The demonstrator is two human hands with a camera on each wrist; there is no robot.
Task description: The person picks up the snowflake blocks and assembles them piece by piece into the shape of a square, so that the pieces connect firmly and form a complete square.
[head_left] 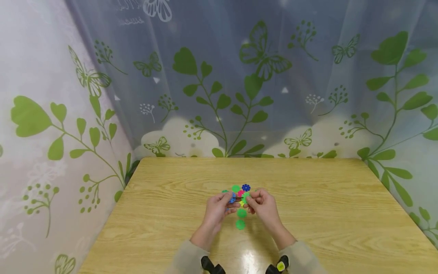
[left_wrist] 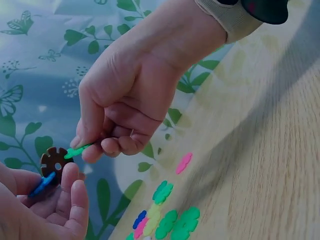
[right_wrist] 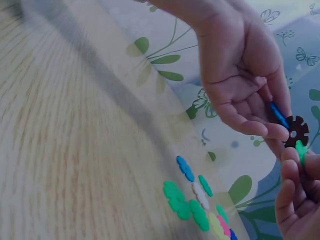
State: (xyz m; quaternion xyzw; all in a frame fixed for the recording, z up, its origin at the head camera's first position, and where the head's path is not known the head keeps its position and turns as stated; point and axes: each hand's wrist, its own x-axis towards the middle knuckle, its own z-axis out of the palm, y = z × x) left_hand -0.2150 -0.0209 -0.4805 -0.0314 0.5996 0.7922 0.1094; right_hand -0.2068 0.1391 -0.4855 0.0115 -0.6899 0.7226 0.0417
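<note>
Between my two hands is a brown notched plastic disc, with a blue disc at one side of it and a green disc at the other. My left hand pinches the blue disc between thumb and fingers. The green disc is pinched by my right hand, its edge meeting the brown disc's rim. Both hands are raised over the table, close together. In the head view the brown disc shows only as a thin dark edge.
On the wooden table lie several loose discs, among them green ones, a dark blue one, a pink one, a yellow one and a white one. A leaf-patterned curtain hangs behind the table.
</note>
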